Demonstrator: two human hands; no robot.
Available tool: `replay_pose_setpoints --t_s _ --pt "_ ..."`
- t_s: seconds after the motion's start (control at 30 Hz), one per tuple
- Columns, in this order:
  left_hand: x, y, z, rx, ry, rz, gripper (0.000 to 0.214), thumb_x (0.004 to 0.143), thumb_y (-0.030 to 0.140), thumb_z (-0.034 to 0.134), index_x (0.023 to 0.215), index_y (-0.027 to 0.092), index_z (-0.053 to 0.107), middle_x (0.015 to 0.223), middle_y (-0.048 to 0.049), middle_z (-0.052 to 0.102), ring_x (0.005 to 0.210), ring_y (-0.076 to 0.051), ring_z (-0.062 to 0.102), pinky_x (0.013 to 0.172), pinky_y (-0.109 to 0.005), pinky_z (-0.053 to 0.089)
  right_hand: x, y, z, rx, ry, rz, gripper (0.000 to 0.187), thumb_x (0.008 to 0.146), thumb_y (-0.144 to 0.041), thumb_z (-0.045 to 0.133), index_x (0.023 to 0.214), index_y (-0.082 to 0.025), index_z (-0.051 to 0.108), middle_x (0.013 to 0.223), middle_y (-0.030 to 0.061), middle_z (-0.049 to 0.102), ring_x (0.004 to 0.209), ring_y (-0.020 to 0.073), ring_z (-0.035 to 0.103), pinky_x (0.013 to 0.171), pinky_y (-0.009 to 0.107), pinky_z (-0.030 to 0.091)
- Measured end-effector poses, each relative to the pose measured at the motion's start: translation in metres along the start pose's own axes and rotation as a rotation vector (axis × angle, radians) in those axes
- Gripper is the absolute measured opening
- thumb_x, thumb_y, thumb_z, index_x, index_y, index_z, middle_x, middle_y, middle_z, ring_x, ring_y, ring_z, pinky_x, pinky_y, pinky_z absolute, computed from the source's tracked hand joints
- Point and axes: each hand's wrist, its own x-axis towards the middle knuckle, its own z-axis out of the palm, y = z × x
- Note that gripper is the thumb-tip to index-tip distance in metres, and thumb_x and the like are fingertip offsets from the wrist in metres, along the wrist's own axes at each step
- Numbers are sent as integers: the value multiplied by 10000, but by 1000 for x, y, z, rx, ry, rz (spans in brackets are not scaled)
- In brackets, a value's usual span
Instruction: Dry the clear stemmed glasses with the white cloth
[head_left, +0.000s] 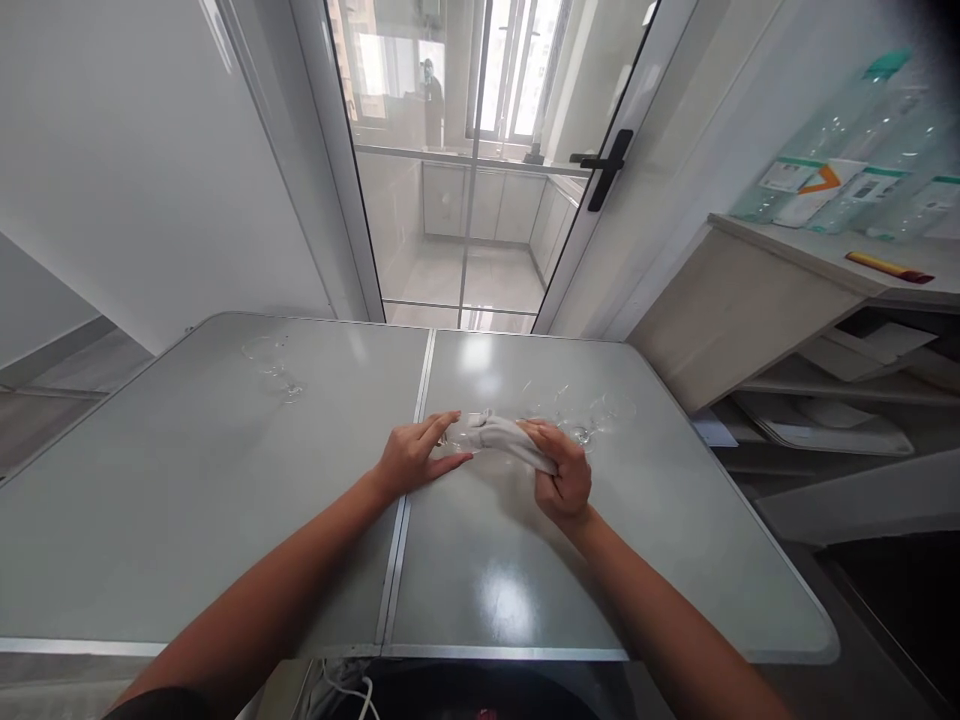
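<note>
My right hand (564, 475) is closed around a bunched white cloth (504, 436), which stretches left toward my other hand. With fingers and thumb on either side, my left hand (418, 450) grips a clear glass (453, 432). The cloth's left end presses against the glass or into it; which one I cannot tell. Both hands are just above the grey table (480, 560), close to its centre seam. Past my right hand are more clear glassware pieces (583, 432), their outlines hard to separate. Another clear glass piece (285, 385) is at the table's far left.
Beyond the table's far edge stands a glass door with a black handle (611, 170). A wooden shelf unit (750, 300) on the right carries several clear plastic bottles (847, 180) and a yellow-and-red packet (889, 267). A white cable (364, 695) hangs below the near edge.
</note>
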Motion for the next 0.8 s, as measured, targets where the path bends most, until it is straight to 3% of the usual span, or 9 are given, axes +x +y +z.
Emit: replay_pose_setpoints --t_s 0.2,0.33,0.43,0.53,0.6,0.67,0.8 --pt "-1 -1 1 15 -19 85 622 868 514 719 1365 188 536 1083 -93 772 739 -159 744 626 -239 559 -6 -1 4 -115 200 -12 551 896 -181 525 1381 -408 396 1304 81 661 1216 337 631 1003 646 461" --pt "-2 -1 1 -55 -56 159 651 886 531 688 1408 192 500 1071 -99 771 779 -165 754 669 -237 578 -3 -7 3 -138 219 52 556 874 -189 544 1379 -386 419 1335 92 643 1253 352 602 1016 645 449" --pt "-2 0 -1 -122 -59 235 690 877 552 688 1424 186 482 1035 -97 773 791 -167 756 680 -233 583 4 -14 7 6 13 137 596 827 -121 521 1376 -348 471 1337 75 654 1295 327 571 1086 591 409" --pt "-2 1 0 -182 -38 245 716 845 564 717 1398 169 489 1022 -107 763 813 -182 748 685 -253 590 11 -21 14 341 -280 401 700 766 -92 488 1432 -306 453 1308 55 675 1203 292 623 1030 493 468" --pt "-3 1 1 -204 -22 200 700 826 567 735 1355 170 506 1058 -125 742 873 -206 740 697 -276 598 13 -22 20 564 -347 584 807 694 -101 492 1475 -290 421 1335 44 653 1117 274 648 922 419 521" --pt "-4 1 4 -233 2 85 665 813 569 745 1310 189 521 1120 -134 700 875 -204 722 676 -283 598 14 -22 24 671 -316 712 884 620 -112 502 1486 -275 434 1382 33 615 1109 268 633 855 363 531" --pt "-5 0 10 -371 75 -220 528 831 504 753 1223 232 527 1149 -82 589 672 -100 609 595 -254 564 12 -23 29 700 -255 787 908 580 -123 522 1475 -272 481 1441 11 568 1203 282 568 861 331 517"
